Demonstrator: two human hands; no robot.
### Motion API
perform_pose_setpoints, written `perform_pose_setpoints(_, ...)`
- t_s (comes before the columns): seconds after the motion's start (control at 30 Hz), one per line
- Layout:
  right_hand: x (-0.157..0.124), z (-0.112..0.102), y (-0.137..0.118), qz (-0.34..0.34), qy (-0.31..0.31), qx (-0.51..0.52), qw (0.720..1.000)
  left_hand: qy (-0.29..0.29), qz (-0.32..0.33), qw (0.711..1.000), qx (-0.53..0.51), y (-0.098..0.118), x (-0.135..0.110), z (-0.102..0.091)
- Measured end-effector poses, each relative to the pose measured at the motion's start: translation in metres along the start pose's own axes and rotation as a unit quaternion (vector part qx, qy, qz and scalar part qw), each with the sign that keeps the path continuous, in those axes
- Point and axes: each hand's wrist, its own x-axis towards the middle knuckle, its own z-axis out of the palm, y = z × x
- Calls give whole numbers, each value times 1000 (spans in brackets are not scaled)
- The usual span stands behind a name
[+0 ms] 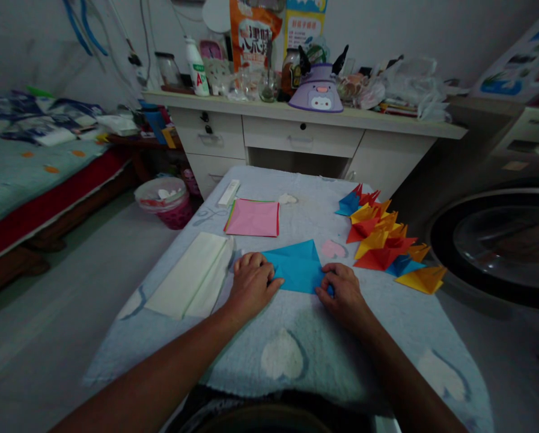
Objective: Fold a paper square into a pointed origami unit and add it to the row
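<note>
A partly folded sheet of blue origami paper (pixel 296 267) lies on the cloth-covered table in front of me, one corner pointing up at its far edge. My left hand (pixel 255 278) presses on its left end, fingers curled over the paper. At the right edge, my right hand (pixel 340 290) pinches the paper between thumb and fingers. Beyond it sits a stack of square coloured paper (pixel 253 218) with a pink sheet on top. To the right stand several folded paper cranes (pixel 381 237) in yellow, red, orange and blue, grouped in rows.
A folded pale cloth or tissue (pixel 190 273) lies left of my left hand, and a small white box (pixel 229 193) is farther back. The tablecloth (pixel 314 349) has heart patterns. A cluttered desk (pixel 269 114), a pink waste bin (pixel 167 201) and a washing machine (pixel 499 228) surround the table.
</note>
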Motion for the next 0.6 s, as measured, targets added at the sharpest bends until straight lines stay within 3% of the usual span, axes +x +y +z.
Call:
perform_pose_setpoints(0.33, 0, -2, 0, -3, -4, -2, 1000, 40, 20, 999, 6, 3, -1, -2)
perform_pose_setpoints(0.43, 0, -1, 1, -8, -8, 0, 1000, 26, 105, 994, -17, 1, 0, 0)
perform_pose_setpoints(0.6, 1, 0, 1, -4, -6, -7, 1000, -54, 251, 966, -28, -6, -1, 6)
